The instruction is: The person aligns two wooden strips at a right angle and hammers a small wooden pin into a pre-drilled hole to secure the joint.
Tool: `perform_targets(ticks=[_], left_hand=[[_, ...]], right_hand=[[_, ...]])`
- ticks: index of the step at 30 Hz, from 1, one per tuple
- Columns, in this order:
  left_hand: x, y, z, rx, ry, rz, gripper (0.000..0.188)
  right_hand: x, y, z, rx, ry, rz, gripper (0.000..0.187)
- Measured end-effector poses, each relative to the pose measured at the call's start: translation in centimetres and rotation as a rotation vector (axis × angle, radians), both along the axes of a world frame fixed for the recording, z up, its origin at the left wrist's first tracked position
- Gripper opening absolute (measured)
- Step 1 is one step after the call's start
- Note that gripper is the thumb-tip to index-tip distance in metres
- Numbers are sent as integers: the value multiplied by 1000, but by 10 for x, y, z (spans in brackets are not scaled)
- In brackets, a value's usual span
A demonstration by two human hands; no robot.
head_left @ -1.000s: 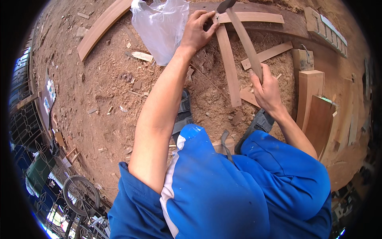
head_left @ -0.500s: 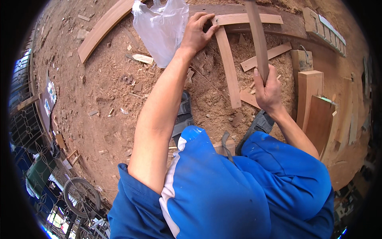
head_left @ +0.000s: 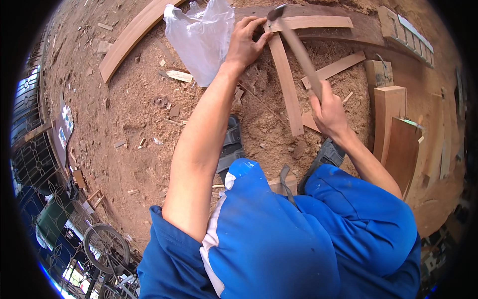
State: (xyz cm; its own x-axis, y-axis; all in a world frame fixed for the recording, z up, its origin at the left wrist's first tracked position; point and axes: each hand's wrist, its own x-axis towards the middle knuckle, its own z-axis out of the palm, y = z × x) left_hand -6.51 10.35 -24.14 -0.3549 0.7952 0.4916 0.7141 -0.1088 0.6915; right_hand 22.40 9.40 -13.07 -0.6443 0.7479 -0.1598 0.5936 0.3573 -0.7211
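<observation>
Our right hand (head_left: pixel 326 107) grips the hammer (head_left: pixel 294 42) low on its wooden handle — head-heavy, we judge; our left hand (head_left: pixel 245 44) pinches at the stiff wood strip (head_left: pixel 286 84).

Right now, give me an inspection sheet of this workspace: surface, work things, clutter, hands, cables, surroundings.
Surface: sawdust-covered dirt ground.
Work things: straight pale wooden slat meeting curved pale wooden strip; wooden-handled hammer, head at that joint.
Clutter: clear plastic bag, wood offcuts, stacked brown wooden blocks.
Hands: left hand pressing by the joint; right hand in a closed grip on the hammer handle.
Cables: nothing seen.
Surroundings: long curved plank, bicycle wheel, metal railing.
</observation>
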Motion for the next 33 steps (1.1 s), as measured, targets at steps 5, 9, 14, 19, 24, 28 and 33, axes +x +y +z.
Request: perform_targets(ticks=[5,9,14,19,24,28,33], left_hand=[[-1,0,-2,1,35,8,40],[-1,-1,-1,12,51,14,40],[2,0,-1,-11,4,16,40],[-2,0,-2,5,23,8,41],[0,-1,-2,-9,5,10,40],[-1,3,-1,7,20,18,40],[0,-1,-2,7,52,15,39]], right_hand=[[-13,-3,21,-124,-24,-28,25],[-10,-3,26,-6,139,-56,24],[-3,8,-10,54,-176,71,27],[-17,-3,28,-44,46,-29,27],[-4,-4,9,31,40,9,26],[-10,-2,8,-154,-130,-4,26],[-8,-3,17,-12,118,-50,23]])
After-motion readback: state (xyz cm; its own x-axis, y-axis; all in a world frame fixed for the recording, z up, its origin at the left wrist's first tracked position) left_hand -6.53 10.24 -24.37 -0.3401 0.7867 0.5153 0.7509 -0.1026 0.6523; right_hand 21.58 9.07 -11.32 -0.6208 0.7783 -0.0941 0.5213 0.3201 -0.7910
